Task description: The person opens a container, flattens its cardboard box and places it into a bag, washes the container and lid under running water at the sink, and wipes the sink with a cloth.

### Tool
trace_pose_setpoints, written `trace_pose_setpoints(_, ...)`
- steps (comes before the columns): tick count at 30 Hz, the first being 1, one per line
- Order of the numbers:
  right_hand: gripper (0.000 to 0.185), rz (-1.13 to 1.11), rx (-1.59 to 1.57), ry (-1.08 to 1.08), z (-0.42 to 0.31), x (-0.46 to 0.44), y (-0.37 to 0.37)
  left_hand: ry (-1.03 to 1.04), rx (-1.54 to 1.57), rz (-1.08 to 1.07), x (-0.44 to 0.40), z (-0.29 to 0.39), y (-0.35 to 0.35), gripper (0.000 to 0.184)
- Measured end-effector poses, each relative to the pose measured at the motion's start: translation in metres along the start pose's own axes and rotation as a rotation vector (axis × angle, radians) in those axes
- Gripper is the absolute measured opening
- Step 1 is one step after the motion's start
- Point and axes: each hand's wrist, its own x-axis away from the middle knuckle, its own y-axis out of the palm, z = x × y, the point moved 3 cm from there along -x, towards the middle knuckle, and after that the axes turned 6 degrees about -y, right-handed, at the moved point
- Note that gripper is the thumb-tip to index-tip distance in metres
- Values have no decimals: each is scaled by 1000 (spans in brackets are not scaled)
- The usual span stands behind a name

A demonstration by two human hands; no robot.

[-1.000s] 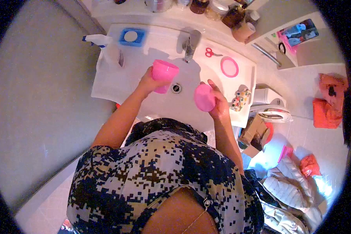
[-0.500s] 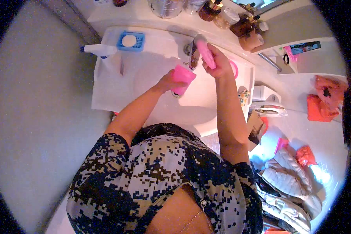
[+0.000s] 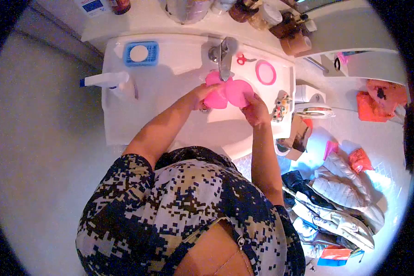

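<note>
Over the white sink basin (image 3: 170, 124), under the metal tap (image 3: 224, 60), my left hand (image 3: 201, 96) is closed around a pink cup (image 3: 216, 99). My right hand (image 3: 256, 110) pinches the edge of a flat, round pink disc (image 3: 238, 92), which looks like a lid. Cup and disc overlap in view; whether they touch I cannot tell. To the right on the sink ledge lie a pink ring (image 3: 266, 72) and small red-handled scissors (image 3: 242, 59).
A blue soap dish (image 3: 152, 55) with white soap (image 3: 139, 53) and a white spray bottle (image 3: 106, 80) are at the left. Bottles and jars (image 3: 246, 10) line the back shelf. A patterned item (image 3: 280, 105) rests on the right rim. Clothes (image 3: 338, 221) lie at lower right.
My right hand has come down and left from beside the tap, bringing the pink disc next to the cup and turning its round face into view. The camera view has shifted slightly.
</note>
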Motion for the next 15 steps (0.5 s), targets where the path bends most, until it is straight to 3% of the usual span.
trace_pose_setpoints(3, 37, 62, 70, -45, 1, 3, -15, 34, -184, -82, 15, 13, -4, 62)
trace_pose_setpoints(5, 40, 116, 56, -30, -5, 5, -18, 555, -629, 275, 7, 15, -13, 76)
trace_pose_setpoints(7, 43, 150, 75, -38, -9, 1, -22, 810, -1032, 519, 18, 27, -5, 87)
trace_pose_setpoints(9, 45, 170, 131, -58, -13, -5, -30, 784, -1388, 631, 26, 33, 4, 95)
trace_pose_setpoints(15, 35, 124, 220, -82, -29, -4, -17, 763, -1502, 659, 35, 17, -36, 90)
